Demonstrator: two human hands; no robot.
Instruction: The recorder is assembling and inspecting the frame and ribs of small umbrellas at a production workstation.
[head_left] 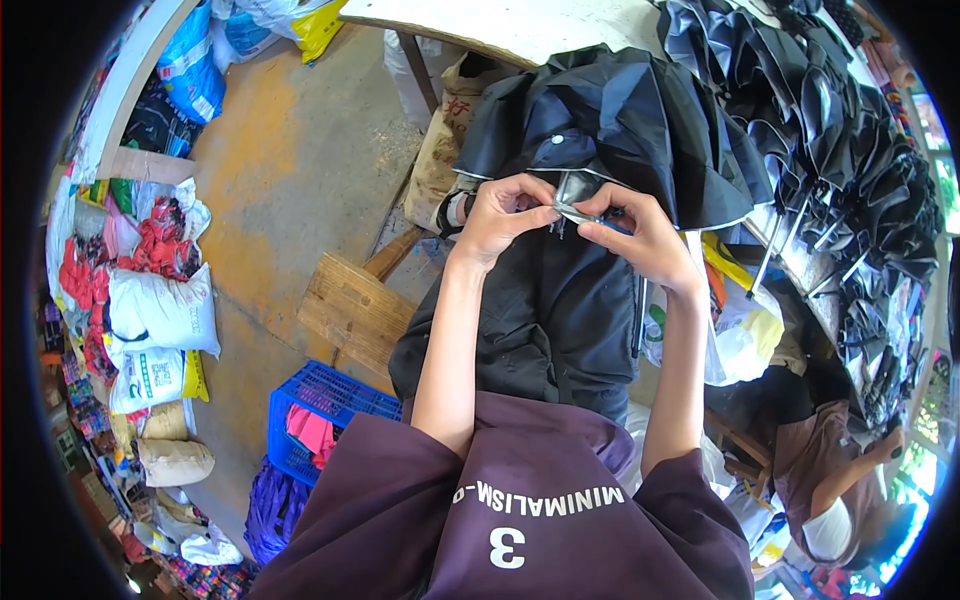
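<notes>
A black umbrella (pixel 640 130) with a silvery underside lies partly spread in front of me, its far part against the white table. At its near edge my left hand (pixel 500 222) and my right hand (pixel 645 240) meet, thumbs and fingertips pinched together. Between them is a small silvery piece of the umbrella; whether it is cloth or a rib end I cannot tell. A pale round button or snap shows on the black cloth just beyond my fingers. The umbrella's shaft is mostly hidden.
More black umbrellas (pixel 800 110) crowd the white table (pixel 450 18) and the right side, some shafts sticking out. A wooden stool (pixel 355 310) and a blue plastic crate (pixel 335 390) stand at left. Filled sacks (pixel 160 310) line the far left. Another person (pixel 830 470) sits at right.
</notes>
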